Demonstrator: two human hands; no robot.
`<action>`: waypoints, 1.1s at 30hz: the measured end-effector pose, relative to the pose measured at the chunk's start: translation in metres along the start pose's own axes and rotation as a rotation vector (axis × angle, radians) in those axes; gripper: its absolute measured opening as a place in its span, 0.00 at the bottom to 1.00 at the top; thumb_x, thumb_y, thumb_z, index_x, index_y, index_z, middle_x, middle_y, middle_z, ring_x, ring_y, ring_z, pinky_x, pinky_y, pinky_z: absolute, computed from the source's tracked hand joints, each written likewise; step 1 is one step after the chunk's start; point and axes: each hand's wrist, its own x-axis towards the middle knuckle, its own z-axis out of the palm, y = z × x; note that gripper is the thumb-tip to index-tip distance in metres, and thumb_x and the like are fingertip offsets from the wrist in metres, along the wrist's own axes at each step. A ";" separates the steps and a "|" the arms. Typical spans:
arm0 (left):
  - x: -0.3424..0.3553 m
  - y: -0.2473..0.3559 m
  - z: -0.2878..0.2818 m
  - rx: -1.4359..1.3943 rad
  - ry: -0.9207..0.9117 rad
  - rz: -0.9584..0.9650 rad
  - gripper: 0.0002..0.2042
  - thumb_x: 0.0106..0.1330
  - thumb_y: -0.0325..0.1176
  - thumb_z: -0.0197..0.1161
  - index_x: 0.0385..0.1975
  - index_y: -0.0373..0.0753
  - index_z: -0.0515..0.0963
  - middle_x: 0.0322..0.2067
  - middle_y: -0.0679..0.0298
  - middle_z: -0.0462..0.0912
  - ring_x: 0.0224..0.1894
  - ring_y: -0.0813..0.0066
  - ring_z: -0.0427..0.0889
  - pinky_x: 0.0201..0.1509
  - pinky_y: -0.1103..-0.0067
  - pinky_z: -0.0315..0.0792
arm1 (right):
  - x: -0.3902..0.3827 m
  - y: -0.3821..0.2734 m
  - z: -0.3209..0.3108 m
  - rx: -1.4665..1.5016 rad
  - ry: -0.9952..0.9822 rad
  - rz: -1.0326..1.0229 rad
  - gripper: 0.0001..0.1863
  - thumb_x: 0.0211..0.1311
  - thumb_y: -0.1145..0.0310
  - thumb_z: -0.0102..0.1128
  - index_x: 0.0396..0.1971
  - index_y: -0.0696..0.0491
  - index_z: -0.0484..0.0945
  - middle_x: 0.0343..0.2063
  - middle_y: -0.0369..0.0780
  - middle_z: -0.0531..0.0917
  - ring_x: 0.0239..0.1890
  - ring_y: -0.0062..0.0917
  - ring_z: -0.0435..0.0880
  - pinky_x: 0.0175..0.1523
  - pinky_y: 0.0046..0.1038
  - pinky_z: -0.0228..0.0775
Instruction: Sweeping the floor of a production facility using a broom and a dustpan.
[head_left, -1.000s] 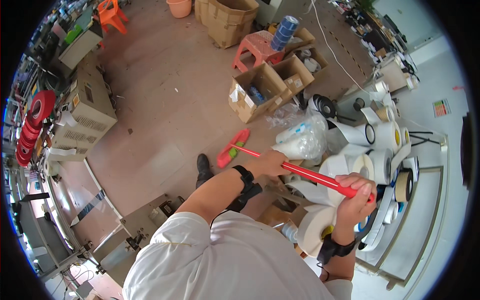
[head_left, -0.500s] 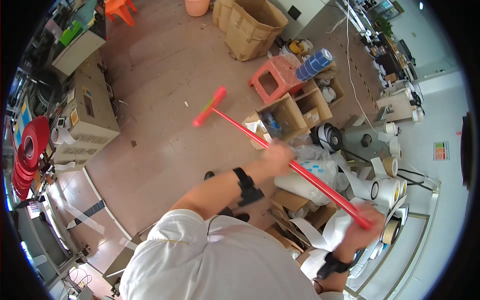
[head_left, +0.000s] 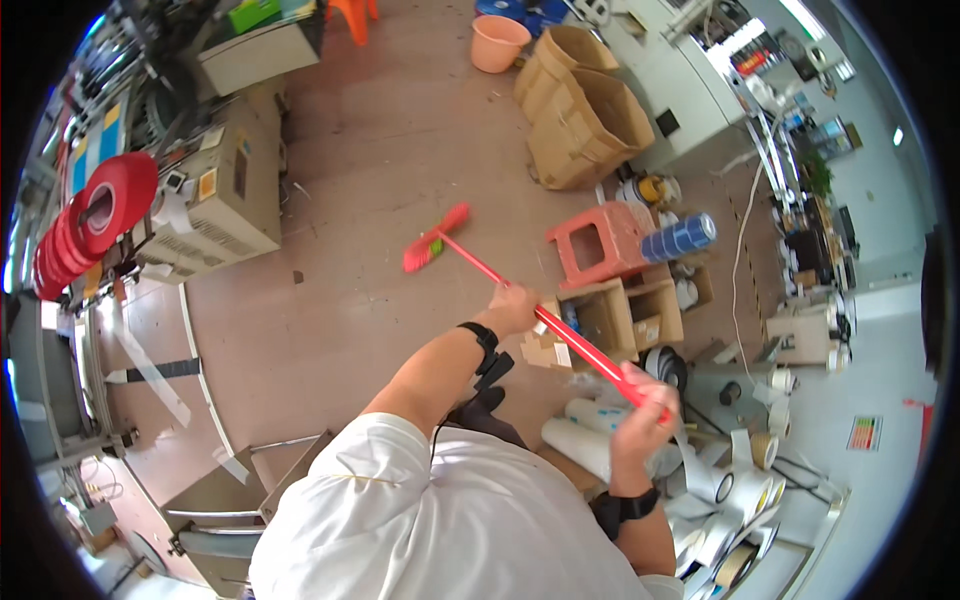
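Observation:
A broom (head_left: 590,355) with a long red handle slants across the middle of the view. Its red head with a green patch is low over or on the brown floor, far left of my hands; whether the bristles touch cannot be told. My left hand (head_left: 513,310) is wrapped round the handle partway down. Near the handle's top end, my right hand (head_left: 645,412) grips it with closed fingers. Both wrists carry black straps. Just beyond the handle stand open cardboard boxes (head_left: 605,318).
A red plastic stool (head_left: 600,245) stands right of the broom head, near a blue roll (head_left: 680,237). Tall cartons (head_left: 585,140) and a peach bucket (head_left: 498,45) are farther off. A beige machine (head_left: 225,210) is on the left. White rolls (head_left: 720,485) crowd the right.
Both hands stay on the broom. My right hand has come leftward and up in the view, my left slightly leftward. The broom head now sits lower and right, and the whole view has shifted.

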 end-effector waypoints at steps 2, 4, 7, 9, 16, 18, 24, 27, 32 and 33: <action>0.003 -0.023 -0.024 0.053 0.181 -0.177 0.12 0.59 0.44 0.62 0.35 0.45 0.83 0.41 0.57 0.83 0.57 0.58 0.75 0.66 0.49 0.56 | 0.009 0.005 0.027 0.021 -0.166 -0.106 0.17 0.72 0.64 0.40 0.24 0.56 0.65 0.25 0.49 0.80 0.35 0.41 0.84 0.47 0.40 0.75; -0.003 -0.026 -0.053 -0.035 0.400 -0.170 0.12 0.60 0.44 0.62 0.34 0.43 0.82 0.41 0.56 0.83 0.60 0.57 0.73 0.67 0.49 0.56 | 0.032 -0.001 0.043 0.067 -0.362 -0.267 0.16 0.72 0.63 0.40 0.25 0.55 0.66 0.25 0.48 0.81 0.35 0.40 0.84 0.51 0.42 0.73; -0.023 -0.006 -0.106 -0.156 0.739 -0.057 0.15 0.59 0.44 0.66 0.28 0.36 0.79 0.41 0.53 0.82 0.62 0.53 0.71 0.67 0.50 0.56 | 0.104 -0.036 0.038 0.303 -0.513 -0.441 0.18 0.73 0.55 0.42 0.26 0.51 0.66 0.19 0.39 0.80 0.26 0.30 0.83 0.48 0.37 0.67; -0.042 0.008 -0.126 -0.081 0.899 0.131 0.14 0.58 0.42 0.67 0.28 0.36 0.79 0.40 0.55 0.82 0.60 0.54 0.73 0.67 0.52 0.58 | 0.150 -0.056 0.044 0.594 -0.500 -0.457 0.21 0.72 0.47 0.43 0.24 0.47 0.65 0.14 0.33 0.74 0.16 0.22 0.75 0.40 0.30 0.62; -0.080 -0.040 -0.088 -0.214 0.880 -0.133 0.07 0.48 0.30 0.67 0.27 0.38 0.82 0.35 0.60 0.85 0.49 0.60 0.82 0.58 0.60 0.69 | 0.245 0.015 0.197 1.044 -1.156 0.318 0.28 0.69 0.40 0.42 0.19 0.48 0.63 0.10 0.30 0.65 0.12 0.19 0.60 0.23 0.27 0.53; -0.102 -0.062 -0.050 -0.253 0.869 -0.365 0.05 0.46 0.29 0.65 0.25 0.40 0.83 0.34 0.60 0.85 0.46 0.59 0.82 0.54 0.61 0.70 | 0.216 0.060 0.248 0.944 -1.326 0.544 0.27 0.68 0.42 0.48 0.20 0.51 0.68 0.15 0.35 0.72 0.17 0.25 0.70 0.30 0.30 0.68; -0.054 -0.099 0.013 -0.098 0.510 -0.693 0.07 0.48 0.38 0.60 0.24 0.44 0.81 0.27 0.58 0.80 0.41 0.55 0.80 0.53 0.61 0.68 | 0.216 0.076 0.298 0.649 -1.771 0.377 0.21 0.65 0.57 0.52 0.18 0.58 0.77 0.19 0.42 0.80 0.24 0.32 0.81 0.36 0.36 0.76; 0.032 -0.130 -0.041 -0.175 1.021 -0.509 0.05 0.51 0.33 0.61 0.24 0.40 0.77 0.28 0.56 0.78 0.40 0.53 0.78 0.60 0.55 0.64 | 0.296 0.039 0.319 0.536 -1.788 0.097 0.19 0.58 0.62 0.54 0.11 0.57 0.74 0.12 0.40 0.76 0.19 0.30 0.78 0.33 0.33 0.73; 0.115 -0.181 -0.175 -0.350 1.191 -0.559 0.10 0.62 0.39 0.61 0.25 0.41 0.79 0.32 0.57 0.79 0.46 0.56 0.77 0.64 0.53 0.59 | 0.313 -0.012 0.357 0.502 -1.858 -0.396 0.20 0.57 0.61 0.56 0.08 0.52 0.67 0.11 0.35 0.74 0.15 0.27 0.74 0.30 0.31 0.70; 0.117 -0.179 -0.190 -0.354 1.205 -0.558 0.10 0.62 0.39 0.61 0.25 0.41 0.79 0.32 0.57 0.79 0.46 0.56 0.77 0.64 0.53 0.59 | 0.309 -0.021 0.360 0.424 -1.836 -0.549 0.20 0.57 0.61 0.56 0.08 0.50 0.66 0.11 0.34 0.74 0.15 0.26 0.74 0.29 0.30 0.70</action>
